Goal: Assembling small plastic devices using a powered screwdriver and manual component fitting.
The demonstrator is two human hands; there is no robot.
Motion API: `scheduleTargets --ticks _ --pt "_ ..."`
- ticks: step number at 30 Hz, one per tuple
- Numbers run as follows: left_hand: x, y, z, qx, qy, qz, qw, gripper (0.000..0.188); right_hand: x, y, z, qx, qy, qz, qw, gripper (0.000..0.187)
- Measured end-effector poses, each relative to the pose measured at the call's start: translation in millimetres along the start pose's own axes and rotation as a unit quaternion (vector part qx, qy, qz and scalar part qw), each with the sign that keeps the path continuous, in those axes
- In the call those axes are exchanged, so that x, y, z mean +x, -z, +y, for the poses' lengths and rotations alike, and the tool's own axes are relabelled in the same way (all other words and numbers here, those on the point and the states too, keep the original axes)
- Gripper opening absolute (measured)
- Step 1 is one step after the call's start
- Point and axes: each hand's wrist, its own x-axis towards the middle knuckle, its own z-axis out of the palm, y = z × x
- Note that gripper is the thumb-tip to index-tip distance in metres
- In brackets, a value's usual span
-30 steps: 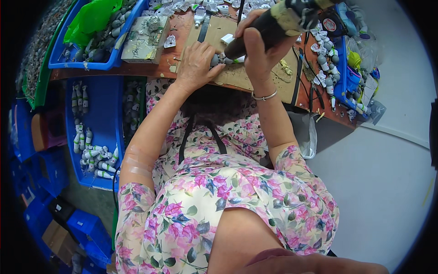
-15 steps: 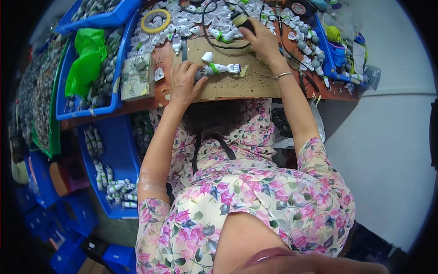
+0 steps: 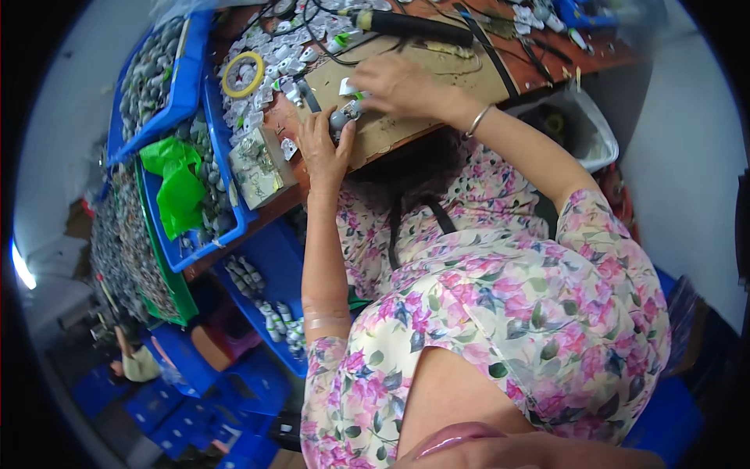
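The grip of the left hand (image 3: 324, 148) is closed on a grey-and-white plastic part (image 3: 339, 120), thumb and fingers around its rounded grey end. The right hand (image 3: 405, 84) is blurred and reaches over the other end of the part, hiding much of it; I cannot tell whether its grip holds anything. The part is at the left side of a cardboard sheet (image 3: 469, 82) on the red-brown counter (image 3: 276, 117), its metallic innards exposed beside the grey end. A small white shell (image 3: 345, 87) sits just beside the right fingers. Across the cardboard's far edge lies a black cylindrical tool (image 3: 418, 26) with a yellowish collar, near looping black cable (image 3: 308, 27). Beyond the left hand are a pile of white plastic pieces (image 3: 285, 44) and a roll of yellow tape (image 3: 226, 80). Nearer on the left stand a pale box (image 3: 264, 172) and a blue tub (image 3: 223, 247), the tub holding grey pieces and a bright green bag (image 3: 173, 191). Below the counter, a blue bin (image 3: 269, 258) carries white, grey and green assemblies (image 3: 280, 320). A metal bangle (image 3: 477, 120) circles the right wrist.
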Motion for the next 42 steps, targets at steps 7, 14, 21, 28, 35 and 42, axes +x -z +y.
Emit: scheduleTargets --ticks 7,14,21,28,35,42 --pt "0 -1 -3 -0.02 -0.046 0.015 0.999 0.037 -16 -30 -22 0.027 -0.088 0.002 0.996 0.036" --pt "-4 3 -1 -0.133 0.02 0.019 0.991 0.037 -19 -35 -25 0.014 -0.101 0.015 0.995 0.038" --pt "-3 3 -2 -0.122 0.027 0.049 0.991 0.035 -21 -32 -13 0.091 -0.075 0.049 0.992 0.041" --pt "3 10 11 0.02 -0.046 0.013 0.999 0.034 -15 -10 2 0.113 -0.079 0.037 0.99 0.023" --pt "6 8 7 0.032 -0.068 -0.002 0.997 0.035 -24 24 50 -0.136 -0.137 0.061 0.979 0.01" --pt "-1 -2 7 0.002 -0.068 0.002 0.998 0.035 38 -20 39 -0.083 -0.044 0.003 0.996 0.005"
